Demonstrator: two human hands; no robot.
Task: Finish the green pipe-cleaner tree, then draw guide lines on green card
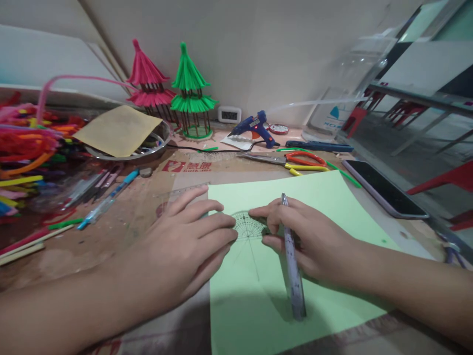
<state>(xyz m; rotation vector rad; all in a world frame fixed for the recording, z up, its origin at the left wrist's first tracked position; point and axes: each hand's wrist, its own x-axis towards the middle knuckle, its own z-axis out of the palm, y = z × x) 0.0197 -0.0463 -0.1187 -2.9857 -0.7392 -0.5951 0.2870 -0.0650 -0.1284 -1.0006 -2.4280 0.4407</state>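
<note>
A sheet of light green paper [251, 320] lies in front of me, with thin straight lines drawn on it. On the sheet rests a clear protractor [247, 226] with dark markings. My left hand [185, 241] is open, palm down with its fingers stretched out, the fingertips at the protractor's left edge. A pen [293, 276] with a greyish, patterned barrel is held in my right hand [308, 236], its lower end pointing towards me. The thumb and index finger of that hand are at the protractor's right side. A clear ruler [181, 190] lies partly behind my left hand.
Behind the paper are scissors [273, 159], a blue glue gun [254, 127], a small digital clock [229, 115] and pink [147, 69] and green [190, 74] pagoda models. A phone [384, 187] lies right. Left are colourful pipe cleaners [25, 143], pens [111, 197] and a metal bowl [148, 150].
</note>
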